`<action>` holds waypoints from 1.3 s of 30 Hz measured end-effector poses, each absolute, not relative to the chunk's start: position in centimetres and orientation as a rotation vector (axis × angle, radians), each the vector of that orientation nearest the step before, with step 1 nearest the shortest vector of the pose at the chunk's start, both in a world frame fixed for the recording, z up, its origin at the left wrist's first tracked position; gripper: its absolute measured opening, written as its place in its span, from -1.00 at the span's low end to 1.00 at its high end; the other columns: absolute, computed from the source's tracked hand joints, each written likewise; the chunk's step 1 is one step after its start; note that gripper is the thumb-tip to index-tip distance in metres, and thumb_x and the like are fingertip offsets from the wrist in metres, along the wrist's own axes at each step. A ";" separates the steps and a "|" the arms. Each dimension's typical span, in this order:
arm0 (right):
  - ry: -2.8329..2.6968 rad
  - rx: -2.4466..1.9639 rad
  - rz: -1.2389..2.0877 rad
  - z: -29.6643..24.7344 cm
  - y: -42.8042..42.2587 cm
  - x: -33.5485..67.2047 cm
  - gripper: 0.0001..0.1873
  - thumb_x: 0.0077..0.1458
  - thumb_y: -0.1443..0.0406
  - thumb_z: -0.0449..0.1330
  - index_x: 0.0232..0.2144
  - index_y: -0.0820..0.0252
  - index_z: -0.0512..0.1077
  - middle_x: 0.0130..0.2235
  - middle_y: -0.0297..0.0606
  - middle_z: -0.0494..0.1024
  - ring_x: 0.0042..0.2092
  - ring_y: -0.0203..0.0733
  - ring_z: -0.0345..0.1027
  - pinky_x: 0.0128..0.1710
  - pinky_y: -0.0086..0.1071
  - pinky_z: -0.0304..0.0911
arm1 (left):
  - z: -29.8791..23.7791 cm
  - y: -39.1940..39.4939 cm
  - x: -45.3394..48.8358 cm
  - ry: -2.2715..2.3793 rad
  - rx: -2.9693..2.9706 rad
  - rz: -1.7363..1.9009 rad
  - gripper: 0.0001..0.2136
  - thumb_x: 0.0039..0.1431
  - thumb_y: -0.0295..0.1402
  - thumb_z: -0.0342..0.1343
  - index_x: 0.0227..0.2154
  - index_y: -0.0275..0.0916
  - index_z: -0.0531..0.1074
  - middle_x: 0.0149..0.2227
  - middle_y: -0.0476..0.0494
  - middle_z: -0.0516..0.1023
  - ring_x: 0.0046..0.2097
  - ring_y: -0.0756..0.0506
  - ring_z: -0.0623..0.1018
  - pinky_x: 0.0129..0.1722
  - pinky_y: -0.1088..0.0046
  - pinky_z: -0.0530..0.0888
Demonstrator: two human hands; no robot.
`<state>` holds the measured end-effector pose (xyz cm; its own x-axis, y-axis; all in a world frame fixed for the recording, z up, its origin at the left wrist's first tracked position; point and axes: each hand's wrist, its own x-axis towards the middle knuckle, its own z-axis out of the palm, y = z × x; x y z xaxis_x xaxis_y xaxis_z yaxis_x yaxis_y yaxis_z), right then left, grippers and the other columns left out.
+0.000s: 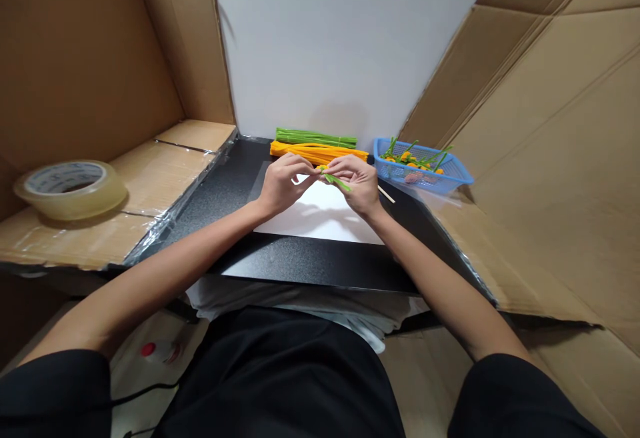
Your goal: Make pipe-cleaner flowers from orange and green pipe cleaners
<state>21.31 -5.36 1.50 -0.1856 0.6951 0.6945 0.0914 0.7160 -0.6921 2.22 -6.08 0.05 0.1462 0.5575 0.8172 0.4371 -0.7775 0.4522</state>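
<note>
Both hands meet above a white sheet (320, 218) on the black table (300, 261). My left hand (285, 181) and my right hand (356, 181) each pinch a small pipe-cleaner piece (334, 178) with a green stem and a yellow-orange tip. The fingers of both hands are curled tight around it. Behind the hands lie a bundle of orange pipe cleaners (320, 151) and a bundle of green pipe cleaners (315, 137).
A blue basket (450, 177) at the right holds several finished green and orange pieces. A thin wooden stick (386, 194) lies beside it. A roll of clear tape (70, 188) sits on the cardboard ledge at left. Cardboard walls enclose both sides.
</note>
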 end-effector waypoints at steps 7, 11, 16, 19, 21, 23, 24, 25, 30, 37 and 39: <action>-1.639 -0.638 0.552 1.5 -5.9 20.8 -0.59 -0.08 -0.09 0.43 -0.45 0.10 0.59 -0.29 -0.25 0.56 -0.22 -0.17 0.48 -0.25 -0.24 0.55 | 0.4 -7.1 3.0 1.035 2.215 1.806 -0.83 0.16 -0.18 0.29 -0.36 -0.15 0.64 -0.30 -0.14 0.67 -0.28 -0.06 0.54 -0.35 0.42 0.45; -1.636 -0.630 0.537 1.5 -6.1 20.5 -0.59 -0.05 -0.09 0.42 -0.45 0.10 0.58 -0.30 -0.26 0.55 -0.23 -0.16 0.47 -0.26 -0.22 0.55 | 0.4 -7.2 3.3 1.040 2.174 1.830 -0.82 0.16 -0.18 0.28 -0.37 -0.17 0.64 -0.29 -0.15 0.68 -0.28 -0.05 0.58 -0.37 0.44 0.46; -1.618 -0.617 0.610 1.5 -6.4 20.2 -0.61 0.00 -0.08 0.40 -0.43 0.10 0.58 -0.28 -0.25 0.54 -0.28 -0.19 0.48 -0.27 -0.21 0.56 | 0.1 -7.2 3.3 1.029 2.188 1.803 -0.86 0.19 -0.24 0.24 -0.35 -0.17 0.64 -0.27 -0.15 0.68 -0.26 -0.05 0.59 -0.35 0.43 0.48; -1.573 -0.608 0.644 1.5 -6.6 20.0 -0.60 -0.02 -0.08 0.41 -0.43 0.11 0.57 -0.28 -0.24 0.54 -0.26 -0.17 0.51 -0.26 -0.19 0.57 | 0.1 -7.2 3.3 1.004 2.173 1.841 -0.88 0.21 -0.29 0.22 -0.35 -0.17 0.63 -0.28 -0.14 0.67 -0.27 -0.05 0.58 -0.34 0.43 0.48; -1.563 -0.625 0.651 1.5 -6.6 19.9 -0.57 -0.05 -0.10 0.41 -0.43 0.12 0.57 -0.27 -0.24 0.55 -0.26 -0.16 0.51 -0.25 -0.18 0.57 | 0.1 -7.2 3.4 0.976 2.147 1.862 -0.90 0.18 -0.30 0.24 -0.35 -0.17 0.63 -0.30 -0.13 0.67 -0.30 -0.04 0.57 -0.34 0.44 0.47; -1.561 -0.644 0.658 1.4 -6.6 19.9 -0.56 -0.07 -0.11 0.42 -0.43 0.12 0.56 -0.27 -0.24 0.56 -0.26 -0.17 0.51 -0.24 -0.18 0.58 | 0.1 -7.2 3.5 0.977 2.118 1.858 -0.92 0.16 -0.31 0.27 -0.35 -0.18 0.63 -0.31 -0.12 0.66 -0.31 -0.04 0.56 -0.33 0.44 0.48; -1.559 -0.647 0.665 1.3 -6.5 19.9 -0.55 -0.08 -0.11 0.43 -0.44 0.12 0.56 -0.27 -0.24 0.56 -0.27 -0.17 0.51 -0.23 -0.18 0.58 | 0.1 -7.2 3.5 0.988 2.112 1.849 -0.92 0.16 -0.32 0.27 -0.35 -0.18 0.63 -0.31 -0.12 0.66 -0.32 -0.03 0.55 -0.32 0.44 0.48; -1.556 -0.646 0.674 1.3 -6.4 19.9 -0.55 -0.09 -0.10 0.44 -0.44 0.13 0.56 -0.27 -0.25 0.56 -0.27 -0.18 0.51 -0.23 -0.18 0.57 | 0.1 -7.1 3.5 1.000 2.113 1.840 -0.92 0.16 -0.32 0.27 -0.34 -0.18 0.63 -0.31 -0.12 0.65 -0.32 -0.03 0.55 -0.30 0.43 0.49; -1.561 -0.613 0.684 0.9 -6.1 20.1 -0.60 -0.05 -0.05 0.44 -0.41 0.14 0.56 -0.29 -0.26 0.56 -0.30 -0.19 0.52 -0.25 -0.21 0.56 | -0.2 -6.7 3.3 0.992 2.159 1.833 -0.88 0.22 -0.30 0.22 -0.34 -0.20 0.62 -0.31 -0.14 0.66 -0.29 -0.05 0.56 -0.28 0.43 0.51; -1.816 -0.601 0.401 1.8 -6.0 21.1 -0.72 0.08 0.04 0.39 -0.37 0.12 0.60 -0.25 -0.21 0.62 -0.18 -0.14 0.53 -0.13 -0.22 0.51 | -0.2 -5.8 2.7 0.821 1.939 1.722 -0.69 0.23 -0.10 0.23 -0.15 -0.25 0.58 -0.16 -0.21 0.65 -0.22 -0.05 0.62 -0.36 0.51 0.58; -1.834 -0.616 0.424 1.7 -5.8 21.2 -0.71 0.09 0.03 0.38 -0.37 0.12 0.59 -0.23 -0.19 0.64 -0.14 -0.12 0.54 -0.09 -0.21 0.51 | -0.1 -5.6 2.5 0.723 1.969 1.647 -0.68 0.19 -0.09 0.28 -0.17 -0.26 0.60 -0.18 -0.21 0.65 -0.25 -0.04 0.62 -0.36 0.49 0.61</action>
